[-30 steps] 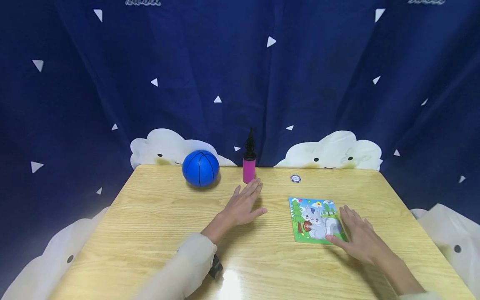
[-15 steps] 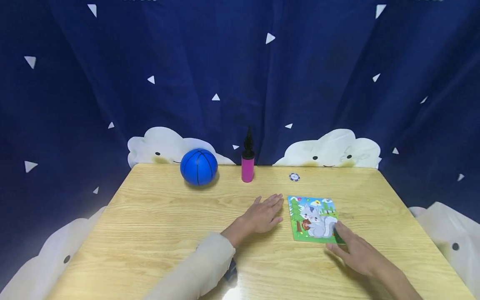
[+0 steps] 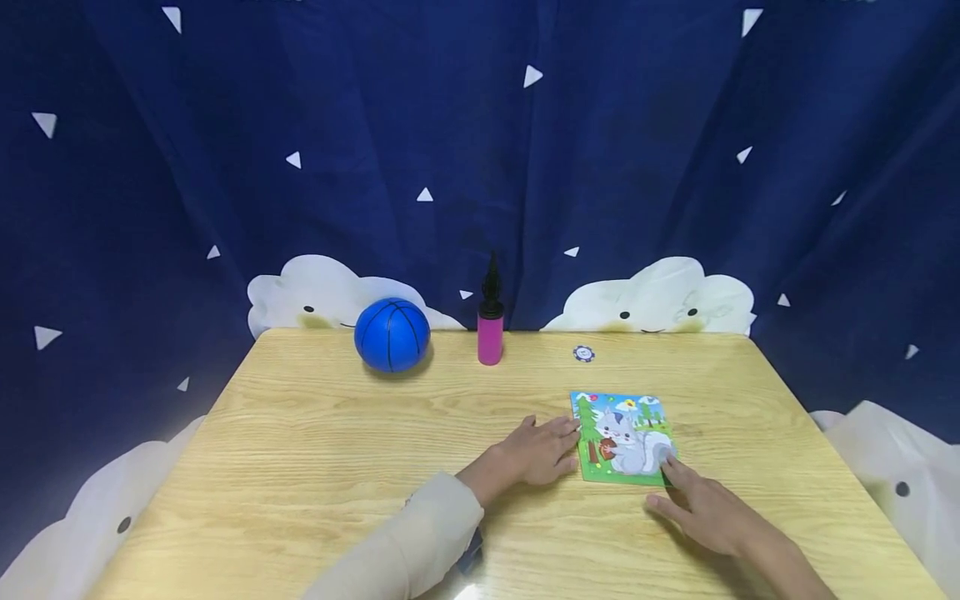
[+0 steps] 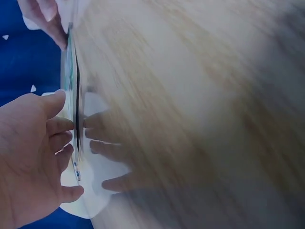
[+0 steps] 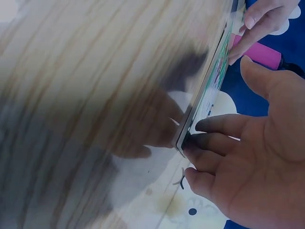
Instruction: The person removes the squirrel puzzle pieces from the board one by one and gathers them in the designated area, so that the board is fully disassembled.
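Observation:
A square board with a squirrel picture [image 3: 624,442] lies flat on the wooden table. My left hand [image 3: 542,452] is at its left edge, fingers loosely bent and fingertips right at the rim. At the lower right corner is my right hand [image 3: 708,510], its fingertips overlapping the edge and the thumb held apart from the fingers. From the left wrist, the board [image 4: 76,95] shows edge-on beside the left fingertips [image 4: 66,125]. In the right wrist view, the right hand's slightly bent fingers [image 5: 214,143] meet the board's near corner. Neither hand grips it.
Behind the board lies a round blue-and-white chip [image 3: 583,354]. A pink hand pump [image 3: 491,337] with a black nozzle stands near the table's back edge, left of the chip. Farther left is a blue ball [image 3: 392,335]. A dark blue curtain [image 3: 450,125] hangs behind the table [image 3: 322,467].
My left hand has moved from near the pump rightward and toward me, up to the board's left edge. The right hand has shifted slightly nearer me along the board's right side.

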The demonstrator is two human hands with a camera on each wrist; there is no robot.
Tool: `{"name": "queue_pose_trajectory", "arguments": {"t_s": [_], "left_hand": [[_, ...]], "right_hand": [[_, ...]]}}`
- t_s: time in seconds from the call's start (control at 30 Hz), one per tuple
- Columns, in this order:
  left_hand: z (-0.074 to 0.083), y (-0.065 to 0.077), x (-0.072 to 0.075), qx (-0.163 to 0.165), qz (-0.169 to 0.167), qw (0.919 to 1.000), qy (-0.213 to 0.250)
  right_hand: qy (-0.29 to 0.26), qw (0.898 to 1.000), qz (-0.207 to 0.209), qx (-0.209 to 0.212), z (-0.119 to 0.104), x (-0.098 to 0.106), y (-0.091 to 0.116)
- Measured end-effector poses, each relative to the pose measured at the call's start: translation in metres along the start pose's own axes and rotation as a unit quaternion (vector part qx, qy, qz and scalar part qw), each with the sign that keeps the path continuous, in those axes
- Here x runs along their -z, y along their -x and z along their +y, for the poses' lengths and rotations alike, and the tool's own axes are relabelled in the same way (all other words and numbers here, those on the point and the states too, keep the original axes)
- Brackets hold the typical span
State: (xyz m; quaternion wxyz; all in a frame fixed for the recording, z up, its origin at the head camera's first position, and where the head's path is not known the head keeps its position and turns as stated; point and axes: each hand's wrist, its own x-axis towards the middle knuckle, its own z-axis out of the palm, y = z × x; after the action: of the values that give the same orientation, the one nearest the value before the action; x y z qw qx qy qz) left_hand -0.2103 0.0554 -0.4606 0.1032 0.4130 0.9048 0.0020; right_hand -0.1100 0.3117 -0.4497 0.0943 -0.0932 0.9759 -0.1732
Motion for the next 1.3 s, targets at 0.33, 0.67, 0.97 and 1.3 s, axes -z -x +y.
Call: {"name": "queue_pose_trajectory", "arguments": {"t_s": [0.33, 0.67, 0.97, 1.3], "left_hand": [[0.000, 0.007, -0.003, 0.012, -0.019, 0.9994, -0.025], [-0.008, 0.033, -0.004, 0.015, -0.020, 0.9988, -0.042], [-0.020, 0.054, -0.007, 0.028, -0.017, 0.9995, 0.000], [-0.035, 0.075, -0.010, 0.032, 0.002, 0.9992, 0.025]], "right_hand": [[0.013, 1.000, 0.020, 0.015, -0.003, -0.003, -0.001], [0.011, 1.000, 0.001, 0.027, -0.019, -0.007, -0.005], [0.015, 0.999, -0.011, 0.031, -0.038, -0.011, -0.007], [0.014, 0.998, -0.012, 0.054, -0.057, -0.016, -0.009]]}}
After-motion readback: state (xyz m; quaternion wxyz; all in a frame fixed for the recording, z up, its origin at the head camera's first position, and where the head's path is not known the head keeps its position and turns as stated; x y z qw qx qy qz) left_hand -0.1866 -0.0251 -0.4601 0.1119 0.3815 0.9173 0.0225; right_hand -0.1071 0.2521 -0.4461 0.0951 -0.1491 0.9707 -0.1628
